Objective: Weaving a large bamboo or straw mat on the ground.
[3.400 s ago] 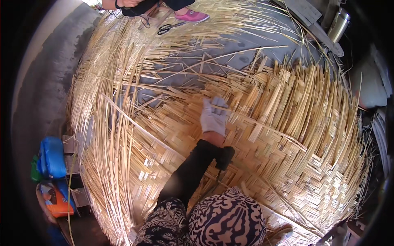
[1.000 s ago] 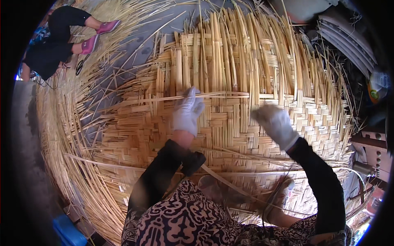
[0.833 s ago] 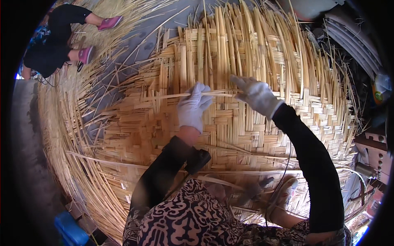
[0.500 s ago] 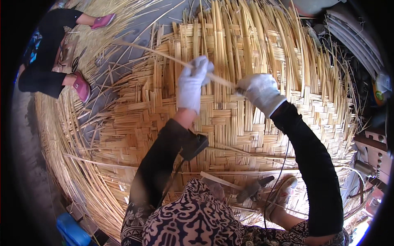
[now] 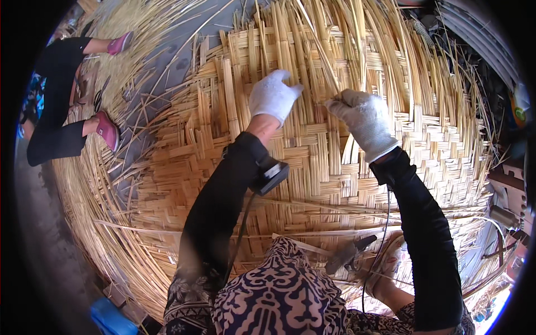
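Note:
A large mat woven from split reed strips (image 5: 304, 159) spreads out in front of me, with long loose strip ends fanning out at its far side. My left hand (image 5: 273, 97), in a white glove, hovers over the weave with thumb and fingers apart and nothing visible in it. To its right, my right hand (image 5: 364, 123), also gloved, is closed with its fingertips pinching a reed strip (image 5: 319, 47). That strip slants away toward the far edge among the other upright ones. A black device (image 5: 271, 176) is strapped at my left wrist, with a cable running down from it.
A dark-handled tool (image 5: 350, 254) lies near my shoe (image 5: 386, 262). At the far left sits another person with pink shoes (image 5: 107, 131), beside a pile of loose reeds (image 5: 120, 61). A blue object (image 5: 111, 317) is at lower left; grey stacked sheets (image 5: 480, 42) stand at upper right.
The strip that stretched sideways between both hands no longer spans them. My left hand has opened and let go. A strip at my right hand now points away from me.

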Demonstrator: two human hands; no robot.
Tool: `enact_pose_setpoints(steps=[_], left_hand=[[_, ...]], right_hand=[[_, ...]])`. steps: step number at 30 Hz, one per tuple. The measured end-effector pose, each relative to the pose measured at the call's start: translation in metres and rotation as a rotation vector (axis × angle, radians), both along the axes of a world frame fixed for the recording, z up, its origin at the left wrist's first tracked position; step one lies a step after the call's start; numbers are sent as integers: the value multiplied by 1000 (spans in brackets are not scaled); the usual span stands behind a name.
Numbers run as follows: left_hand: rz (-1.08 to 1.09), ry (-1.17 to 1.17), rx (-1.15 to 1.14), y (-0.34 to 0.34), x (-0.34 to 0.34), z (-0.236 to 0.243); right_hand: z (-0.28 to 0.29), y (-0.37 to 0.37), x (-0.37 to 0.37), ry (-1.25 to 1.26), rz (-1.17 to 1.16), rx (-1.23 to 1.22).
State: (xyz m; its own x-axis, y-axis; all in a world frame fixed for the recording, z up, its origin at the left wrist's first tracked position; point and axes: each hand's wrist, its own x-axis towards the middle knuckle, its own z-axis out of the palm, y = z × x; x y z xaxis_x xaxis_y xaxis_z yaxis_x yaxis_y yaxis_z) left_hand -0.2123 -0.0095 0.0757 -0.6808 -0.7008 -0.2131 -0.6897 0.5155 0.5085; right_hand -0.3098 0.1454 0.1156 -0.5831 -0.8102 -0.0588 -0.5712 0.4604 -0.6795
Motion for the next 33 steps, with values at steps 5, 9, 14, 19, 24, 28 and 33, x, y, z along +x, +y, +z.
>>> enact_pose_setpoints(steps=[5, 9, 14, 19, 24, 28, 33], left_hand=[[221, 371, 969, -2, 8, 0], [200, 216, 781, 5, -4, -2], [156, 166, 276, 9, -13, -29], [-5, -35, 260, -3, -22, -28], [356, 148, 470, 6, -38, -9], [65, 133, 333, 8, -22, -3], [168, 799, 692, 25, -2, -11]], right_hand=[[2, 2, 3, -64, -11, -19], [-4, 10, -2, -81, -37, -118], [2, 11, -4, -203, -53, -92], [3, 10, -3, -194, -88, -114], [7, 5, -2, -211, -112, -101], [-3, -1, -7, -298, -195, -73], [-23, -23, -11, -62, -152, 101]])
